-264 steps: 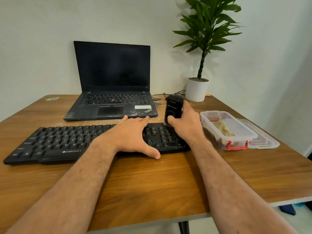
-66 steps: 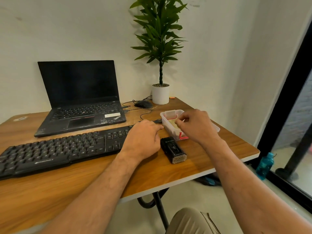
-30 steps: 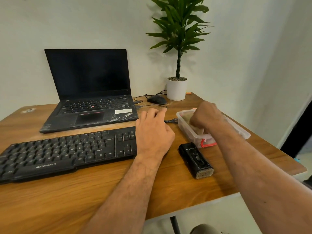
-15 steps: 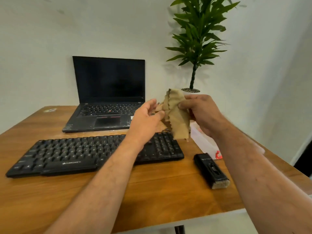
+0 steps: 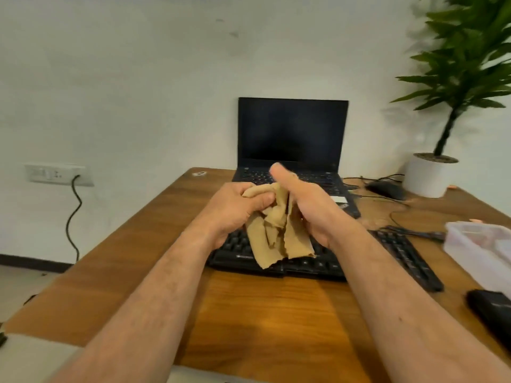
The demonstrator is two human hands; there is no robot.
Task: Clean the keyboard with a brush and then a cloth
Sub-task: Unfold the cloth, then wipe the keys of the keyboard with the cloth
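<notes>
A tan cloth [image 5: 276, 239] hangs bunched between both hands above the black keyboard [image 5: 398, 252]. My left hand [image 5: 235, 208] grips the cloth's upper left part with curled fingers. My right hand [image 5: 307, 203] holds its right side, thumb raised. The keyboard lies across the wooden table [image 5: 262, 313], its middle hidden behind the cloth and hands. The black brush [image 5: 492, 308] lies on the table at the right edge, partly cut off.
A black laptop [image 5: 293, 139] stands open behind the keyboard. A clear plastic container [image 5: 481, 244] sits at the right. A mouse [image 5: 385, 189] with cables and a potted plant [image 5: 428, 175] occupy the back right corner. A wall socket [image 5: 55, 174] with a cord is at left.
The view has swung left. Both hands now bunch the cloth together and hold it lower, over the keyboard; before, it was held spread higher up.
</notes>
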